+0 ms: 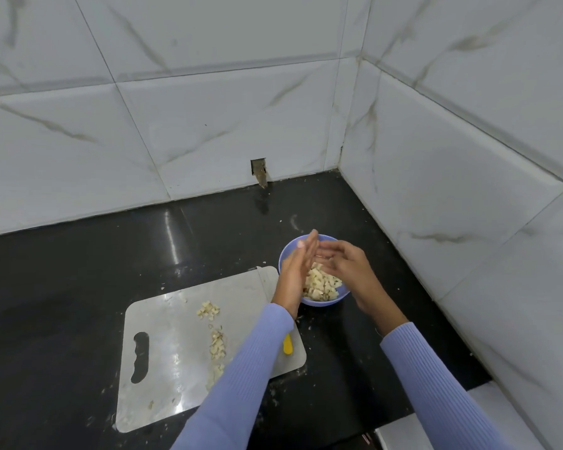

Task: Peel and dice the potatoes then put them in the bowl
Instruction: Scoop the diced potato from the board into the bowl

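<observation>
Black counter [78, 287] — white marble-veined wall tiles [208, 125] behind.

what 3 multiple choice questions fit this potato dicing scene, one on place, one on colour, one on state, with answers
1. Where does the bowl stand?
A. right of the cutting board
B. on the cutting board
C. left of the cutting board

2. What colour is the bowl?
A. red
B. lavender blue
C. black

3. How are the hands?
A. gripping a knife
B. open over the bowl
C. flat on the board

Answers: 1 A, it sits on the counter by the cutting board. 2 B, its rim shows it. 3 B, the left hand and right hand have straight fingers over the diced potato.
</observation>
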Available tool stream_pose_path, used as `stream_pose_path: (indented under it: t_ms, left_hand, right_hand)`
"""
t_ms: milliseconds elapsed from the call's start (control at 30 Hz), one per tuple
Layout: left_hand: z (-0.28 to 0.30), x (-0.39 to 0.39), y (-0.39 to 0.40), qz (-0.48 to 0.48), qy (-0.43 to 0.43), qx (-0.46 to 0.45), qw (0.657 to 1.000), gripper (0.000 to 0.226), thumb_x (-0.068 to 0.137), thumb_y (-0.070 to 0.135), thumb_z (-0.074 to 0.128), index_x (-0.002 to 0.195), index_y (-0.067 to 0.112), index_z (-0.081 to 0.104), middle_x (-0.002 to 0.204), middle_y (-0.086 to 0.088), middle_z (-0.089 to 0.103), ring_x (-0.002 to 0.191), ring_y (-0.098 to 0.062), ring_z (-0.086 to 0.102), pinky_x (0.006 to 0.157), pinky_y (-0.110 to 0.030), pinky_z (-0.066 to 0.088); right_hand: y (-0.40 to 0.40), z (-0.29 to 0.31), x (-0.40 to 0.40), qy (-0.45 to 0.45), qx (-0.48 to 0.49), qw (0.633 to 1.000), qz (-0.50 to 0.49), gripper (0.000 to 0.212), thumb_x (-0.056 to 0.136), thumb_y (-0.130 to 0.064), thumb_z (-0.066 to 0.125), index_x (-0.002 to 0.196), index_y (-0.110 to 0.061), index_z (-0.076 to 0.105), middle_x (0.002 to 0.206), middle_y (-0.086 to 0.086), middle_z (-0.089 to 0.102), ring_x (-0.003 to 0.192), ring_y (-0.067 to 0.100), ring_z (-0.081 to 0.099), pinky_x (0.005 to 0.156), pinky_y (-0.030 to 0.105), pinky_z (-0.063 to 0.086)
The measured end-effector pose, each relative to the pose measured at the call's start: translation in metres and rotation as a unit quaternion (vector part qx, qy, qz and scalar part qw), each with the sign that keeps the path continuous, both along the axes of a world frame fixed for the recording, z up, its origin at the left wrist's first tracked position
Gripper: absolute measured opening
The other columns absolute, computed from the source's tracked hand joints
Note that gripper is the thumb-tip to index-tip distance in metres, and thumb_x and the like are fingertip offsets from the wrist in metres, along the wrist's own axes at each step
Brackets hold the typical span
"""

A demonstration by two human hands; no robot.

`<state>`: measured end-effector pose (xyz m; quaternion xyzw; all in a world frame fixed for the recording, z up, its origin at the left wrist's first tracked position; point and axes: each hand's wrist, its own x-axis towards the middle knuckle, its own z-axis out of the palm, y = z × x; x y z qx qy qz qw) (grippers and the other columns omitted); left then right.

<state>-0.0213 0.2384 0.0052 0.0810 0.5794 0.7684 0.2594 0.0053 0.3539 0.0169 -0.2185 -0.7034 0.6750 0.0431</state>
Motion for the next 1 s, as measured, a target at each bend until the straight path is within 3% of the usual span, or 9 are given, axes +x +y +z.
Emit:
stream_pose_path:
  t_ms: [167,367,500,600,667,767,833,900,1000]
  left_hand:
    - [0.004,-0.014,0.004,0.066,-0.175,0.203,0.961,0.074,0.095,0.059,0.022,0.138,0.003,0.043,0.142,-0.013,0.047,0.131,-0.023,0.045,0.114,-0.036,0.029]
    - [0.009,-0.013,0.009,0.065,-0.153,0.224,0.96,0.076,0.093,0.063,0.023,0.134,0.004,0.049,0.138,-0.013,0.051,0.129,-0.023,0.047,0.113,-0.035,0.029]
    - [0.013,-0.009,0.008,0.032,-0.006,0.013,0.999,0.051,0.1,0.049,0.024,0.133,0.022,0.052,0.143,0.001,0.045,0.132,-0.011,0.04,0.104,-0.025,0.031]
    - [0.005,-0.007,0.003,-0.047,0.24,-0.22,0.944,0.043,0.103,0.038,0.029,0.145,0.031,0.032,0.154,0.015,0.018,0.143,-0.003,0.01,0.115,-0.026,0.013]
    - [-0.001,-0.004,0.0,-0.091,0.286,-0.249,0.921,0.05,0.101,0.042,0.025,0.15,0.033,0.014,0.152,0.023,0.002,0.141,0.003,-0.004,0.116,-0.03,0.003]
    - [0.006,0.004,0.003,-0.067,0.138,-0.169,0.974,0.06,0.096,0.055,0.022,0.151,0.033,0.012,0.15,0.018,0.015,0.139,-0.001,0.013,0.114,-0.03,0.015]
    - [0.012,0.005,0.007,-0.029,0.004,0.001,1.0,0.07,0.091,0.06,0.019,0.148,0.02,0.028,0.152,0.004,0.03,0.139,-0.011,0.03,0.109,-0.025,0.03]
    - [0.012,0.0,0.005,0.021,-0.08,0.13,0.988,0.073,0.093,0.06,0.014,0.14,0.01,0.04,0.146,-0.009,0.042,0.134,-0.017,0.042,0.107,-0.028,0.035]
    - [0.014,-0.007,0.001,0.047,-0.12,0.176,0.976,0.078,0.093,0.062,0.016,0.135,0.004,0.046,0.139,-0.015,0.05,0.129,-0.022,0.047,0.112,-0.035,0.032]
  right_hand:
    - [0.0,0.001,0.001,0.003,-0.048,0.999,-0.012,0.027,0.088,0.006,0.056,0.114,-0.004,0.056,0.101,0.008,0.065,0.095,0.017,0.065,0.076,0.023,0.056]
    - [0.001,-0.002,0.004,0.0,0.041,0.998,-0.037,0.013,0.084,0.003,0.063,0.095,-0.006,0.062,0.09,0.01,0.068,0.082,0.014,0.067,0.068,0.021,0.055]
    - [0.005,-0.001,0.006,-0.026,0.196,0.98,0.024,0.017,0.091,0.002,0.049,0.098,-0.011,0.056,0.089,-0.002,0.066,0.091,0.013,0.066,0.085,0.028,0.051]
    - [0.003,-0.003,0.012,0.036,0.298,0.953,0.042,0.017,0.09,0.001,0.053,0.101,-0.011,0.057,0.092,-0.002,0.063,0.088,0.011,0.064,0.078,0.022,0.053]
    - [0.001,-0.005,0.015,0.084,0.318,0.944,-0.005,0.012,0.085,-0.002,0.064,0.093,-0.01,0.062,0.085,-0.003,0.065,0.08,0.008,0.065,0.071,0.017,0.053]
    - [-0.002,-0.005,0.015,0.054,0.254,0.965,-0.023,0.017,0.08,-0.006,0.072,0.092,-0.013,0.063,0.083,-0.006,0.066,0.08,0.005,0.065,0.07,0.012,0.051]
    - [-0.005,-0.002,0.014,0.002,0.129,0.991,0.018,0.021,0.084,-0.006,0.067,0.102,-0.015,0.06,0.095,-0.002,0.067,0.093,0.009,0.065,0.081,0.023,0.054]
    - [-0.006,0.002,0.013,-0.022,0.038,0.999,0.03,0.026,0.086,-0.001,0.062,0.107,-0.015,0.058,0.102,0.003,0.067,0.1,0.014,0.064,0.087,0.031,0.054]
    - [-0.004,0.005,0.012,-0.019,0.028,0.999,0.006,0.026,0.082,0.002,0.067,0.104,-0.011,0.062,0.096,0.005,0.069,0.093,0.014,0.067,0.081,0.028,0.056]
